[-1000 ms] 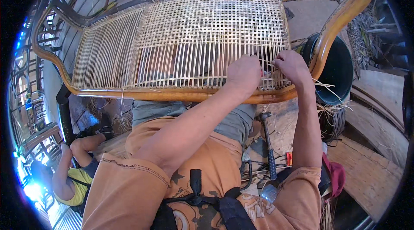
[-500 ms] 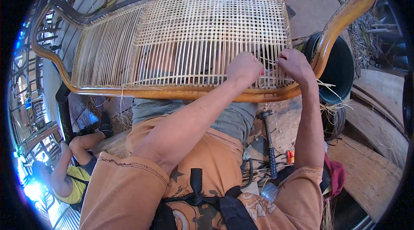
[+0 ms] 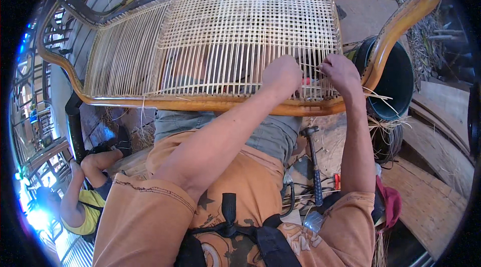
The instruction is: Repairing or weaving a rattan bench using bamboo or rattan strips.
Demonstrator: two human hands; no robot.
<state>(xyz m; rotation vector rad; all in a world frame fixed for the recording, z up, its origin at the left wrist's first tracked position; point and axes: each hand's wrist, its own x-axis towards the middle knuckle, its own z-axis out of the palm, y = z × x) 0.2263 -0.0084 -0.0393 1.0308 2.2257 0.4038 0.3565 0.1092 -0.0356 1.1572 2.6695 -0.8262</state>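
A rattan bench seat with a half-woven cane panel (image 3: 235, 31) lies across my lap, bounded by a curved orange-brown wooden frame (image 3: 210, 104). My left hand (image 3: 283, 74) is closed over the strands near the panel's front right corner. My right hand (image 3: 340, 71) pinches a thin pale cane strip (image 3: 313, 65) that runs between the two hands across the weave. Something small and red shows between my hands, too hidden to identify. Loose strip ends (image 3: 377, 96) stick out past the frame by my right wrist.
A hammer (image 3: 315, 164) lies on the floor under the frame by my right knee. A dark round tub (image 3: 396, 81) and a coil of cane (image 3: 386, 139) sit to the right. Another person (image 3: 80, 202) in a yellow top sits at the lower left. Wooden planks (image 3: 436, 192) cover the right floor.
Both hands have shifted slightly up the panel, staying close together on the strip. The frame sits a little higher in view.
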